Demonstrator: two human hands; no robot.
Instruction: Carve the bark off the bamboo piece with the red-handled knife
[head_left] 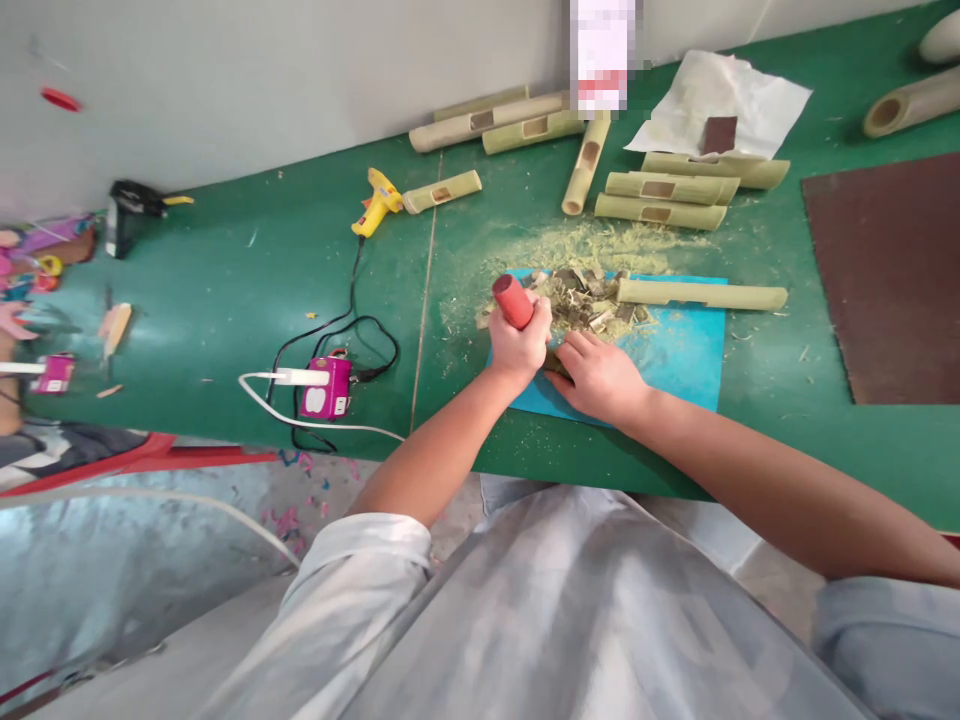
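Red-handled tool (513, 300) stands upright in the left hand's (517, 345) closed fist on the blue mat (679, 355) at the bench's near edge; just beside it, the right hand (600, 378) presses flat on a mostly hidden bamboo piece (555, 362) between them

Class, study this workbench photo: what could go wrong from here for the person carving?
1. The right hand lies right beside the red-handled tool gripped by the left hand; a slip could cut fingers.
2. Loose bamboo shavings on the blue mat may let the workpiece skid.
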